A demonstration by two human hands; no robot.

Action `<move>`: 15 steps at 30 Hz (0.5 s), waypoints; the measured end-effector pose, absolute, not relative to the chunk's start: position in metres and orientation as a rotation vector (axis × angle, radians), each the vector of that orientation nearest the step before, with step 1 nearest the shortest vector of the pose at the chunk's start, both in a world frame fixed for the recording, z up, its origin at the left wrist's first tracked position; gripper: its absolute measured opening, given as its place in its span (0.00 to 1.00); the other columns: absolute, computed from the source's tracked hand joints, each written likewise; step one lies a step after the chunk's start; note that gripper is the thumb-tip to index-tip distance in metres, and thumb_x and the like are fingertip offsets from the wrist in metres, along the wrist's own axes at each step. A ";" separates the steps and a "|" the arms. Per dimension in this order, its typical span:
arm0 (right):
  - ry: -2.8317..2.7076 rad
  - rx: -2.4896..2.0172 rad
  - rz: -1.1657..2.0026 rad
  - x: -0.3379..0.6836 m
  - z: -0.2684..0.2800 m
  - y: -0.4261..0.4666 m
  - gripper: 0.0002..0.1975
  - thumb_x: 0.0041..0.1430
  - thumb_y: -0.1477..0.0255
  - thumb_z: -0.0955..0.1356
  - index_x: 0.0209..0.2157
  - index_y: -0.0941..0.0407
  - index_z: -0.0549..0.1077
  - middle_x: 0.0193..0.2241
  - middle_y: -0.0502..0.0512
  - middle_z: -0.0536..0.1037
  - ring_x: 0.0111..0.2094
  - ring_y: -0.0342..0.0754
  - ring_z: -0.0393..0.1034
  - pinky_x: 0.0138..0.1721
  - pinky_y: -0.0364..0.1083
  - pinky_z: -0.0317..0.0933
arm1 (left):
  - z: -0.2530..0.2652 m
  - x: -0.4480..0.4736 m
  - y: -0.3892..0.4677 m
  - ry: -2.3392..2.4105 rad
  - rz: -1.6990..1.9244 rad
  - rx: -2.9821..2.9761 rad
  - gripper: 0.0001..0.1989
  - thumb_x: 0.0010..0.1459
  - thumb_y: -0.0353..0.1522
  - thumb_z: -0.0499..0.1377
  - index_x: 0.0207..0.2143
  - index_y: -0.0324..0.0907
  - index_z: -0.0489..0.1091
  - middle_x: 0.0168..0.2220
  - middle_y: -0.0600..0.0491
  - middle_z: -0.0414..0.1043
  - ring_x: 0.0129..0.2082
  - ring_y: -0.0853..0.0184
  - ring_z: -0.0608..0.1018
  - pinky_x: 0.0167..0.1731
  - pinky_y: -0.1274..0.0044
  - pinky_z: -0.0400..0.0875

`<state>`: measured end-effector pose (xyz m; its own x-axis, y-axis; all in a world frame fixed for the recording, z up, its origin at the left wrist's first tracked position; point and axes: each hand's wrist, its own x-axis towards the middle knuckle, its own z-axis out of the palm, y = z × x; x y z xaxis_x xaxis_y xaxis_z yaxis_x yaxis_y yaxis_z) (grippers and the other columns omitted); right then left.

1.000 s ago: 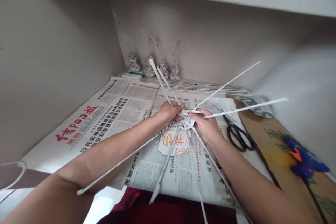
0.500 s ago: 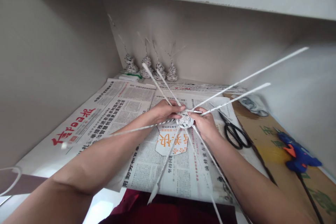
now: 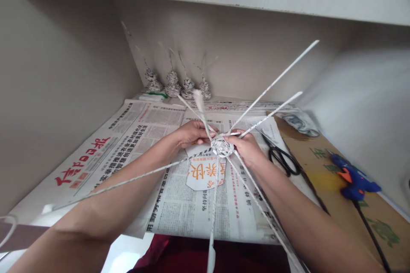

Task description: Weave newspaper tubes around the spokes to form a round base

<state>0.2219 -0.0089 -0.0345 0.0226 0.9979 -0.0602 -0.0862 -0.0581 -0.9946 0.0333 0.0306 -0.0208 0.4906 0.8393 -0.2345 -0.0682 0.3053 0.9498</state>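
A small round woven paper piece (image 3: 223,146) is held above the newspaper, with several long rolled-paper strips (image 3: 275,81) fanning out from it on all sides. My right hand (image 3: 248,147) pinches its right edge, thumb on top, where a short strip end crosses. At its upper left, my left hand (image 3: 194,133) has its fingers curled in a pinch around a rolled-paper strip (image 3: 205,117) close to the weave. Part of that grip is hidden by the fingers. One strip (image 3: 137,178) runs left over my left forearm, and others hang toward my lap.
Newspaper sheets (image 3: 128,136) cover the table, with a cut paper piece (image 3: 200,175) under my hands. Black scissors (image 3: 283,160) lie right, near a blue glue gun (image 3: 352,177) on cardboard (image 3: 315,170). Several woven gourd shapes (image 3: 173,85) and loose paper rolls (image 3: 243,106) sit behind.
The round weave has turned a little and its strips have swung round. My left fingers have shifted slightly away from its edge. The whole view has moved slightly.
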 end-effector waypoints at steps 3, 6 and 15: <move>-1.143 -1.210 1.267 0.223 -0.034 -0.009 0.09 0.37 0.71 0.73 0.23 0.58 0.72 0.20 0.49 0.75 0.22 0.45 0.68 0.28 0.45 0.60 | -0.023 0.038 0.029 0.912 0.758 1.144 0.18 0.34 0.29 0.72 0.32 0.33 0.75 0.20 0.53 0.72 0.16 0.77 0.68 0.12 0.86 0.54; -1.152 -1.228 1.241 0.223 -0.033 -0.010 0.09 0.37 0.71 0.73 0.24 0.58 0.73 0.21 0.50 0.75 0.24 0.45 0.69 0.29 0.46 0.60 | -0.026 0.042 0.027 0.916 0.787 1.200 0.18 0.34 0.30 0.72 0.31 0.33 0.75 0.19 0.54 0.71 0.15 0.77 0.66 0.13 0.85 0.55; -1.215 -1.207 1.193 0.217 -0.033 -0.014 0.09 0.37 0.71 0.73 0.25 0.58 0.74 0.19 0.48 0.74 0.22 0.44 0.67 0.27 0.44 0.59 | -0.026 0.052 0.013 0.970 0.808 1.149 0.13 0.37 0.34 0.71 0.27 0.38 0.76 0.17 0.54 0.69 0.13 0.78 0.62 0.11 0.83 0.47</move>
<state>0.2168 -0.0144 -0.0333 0.0057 0.9999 0.0129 0.0058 0.0128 -0.9999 0.0519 0.0135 -0.0255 0.3784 0.9036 -0.2009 -0.0346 0.2307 0.9724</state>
